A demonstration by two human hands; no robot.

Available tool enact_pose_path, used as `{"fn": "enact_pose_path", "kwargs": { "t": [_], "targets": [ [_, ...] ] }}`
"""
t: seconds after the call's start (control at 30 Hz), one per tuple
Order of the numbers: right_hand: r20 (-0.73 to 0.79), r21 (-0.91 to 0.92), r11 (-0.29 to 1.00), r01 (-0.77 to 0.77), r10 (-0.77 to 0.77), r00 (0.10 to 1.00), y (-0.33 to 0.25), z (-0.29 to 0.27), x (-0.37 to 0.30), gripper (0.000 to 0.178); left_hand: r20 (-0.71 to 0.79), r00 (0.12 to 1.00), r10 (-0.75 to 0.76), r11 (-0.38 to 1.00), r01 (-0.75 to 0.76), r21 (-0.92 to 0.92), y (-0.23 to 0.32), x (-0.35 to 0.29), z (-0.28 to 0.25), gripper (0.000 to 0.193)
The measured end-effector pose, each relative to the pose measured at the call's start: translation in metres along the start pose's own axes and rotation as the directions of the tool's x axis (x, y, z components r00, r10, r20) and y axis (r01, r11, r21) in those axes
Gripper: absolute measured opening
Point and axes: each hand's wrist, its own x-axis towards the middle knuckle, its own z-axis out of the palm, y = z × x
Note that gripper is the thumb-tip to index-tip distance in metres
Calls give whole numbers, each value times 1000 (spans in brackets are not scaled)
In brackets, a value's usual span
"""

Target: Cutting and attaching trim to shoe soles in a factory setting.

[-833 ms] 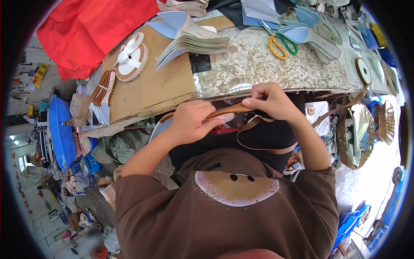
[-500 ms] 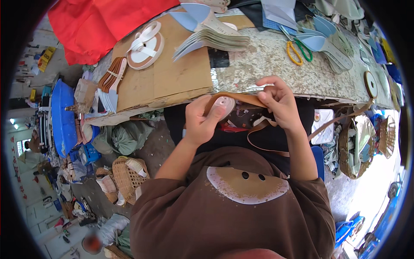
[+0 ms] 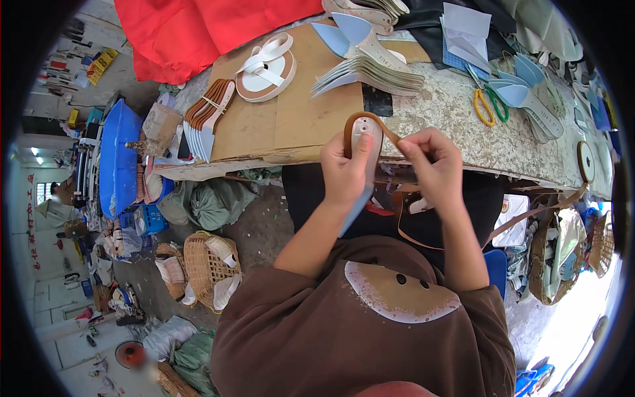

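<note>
My left hand is closed around a shoe insole, its thumb lying on the pale face. The insole's rounded end with small holes points up toward the bench, and its bluish end hangs below my wrist. A narrow brown strip curves around the rounded edge. To the right, my right hand pinches that strip between thumb and fingers, just apart from the insole. More brown strip loops below my right hand and runs right toward a roll at the bench edge.
On the bench lie stacked insoles, a bundle of brown-edged insoles, a white tape roll, scissors and red sheet material. Wicker baskets stand at the left, another basket at the right.
The insole has turned so its face and length now show, with the rounded end upward. My right hand has closed in on the strip, drawing it around the edge. The view has shifted left.
</note>
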Motion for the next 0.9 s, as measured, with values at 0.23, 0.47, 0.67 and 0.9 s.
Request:
{"fn": "enact_pose_path", "kwargs": {
  "t": [0.23,0.47,0.67,0.9],
  "targets": [
    [302,-65,992,-111,126,945,-16,-76,38,9,447,891,-75,939,-88,333,17,15,-34,26],
    [372,-71,979,-192,205,905,-11,-71,36,9,485,872,-61,900,-162,404,17,12,-39,25],
    [156,-22,993,-116,118,981,2,-24,4,10,210,978,11,987,-45,156,12,1,-16,28],
    [11,-4,1000,10,-10,1000,9,20,3,9,-62,998,21,1000,-22,-15,4,-1,8,27]
  ]
}}
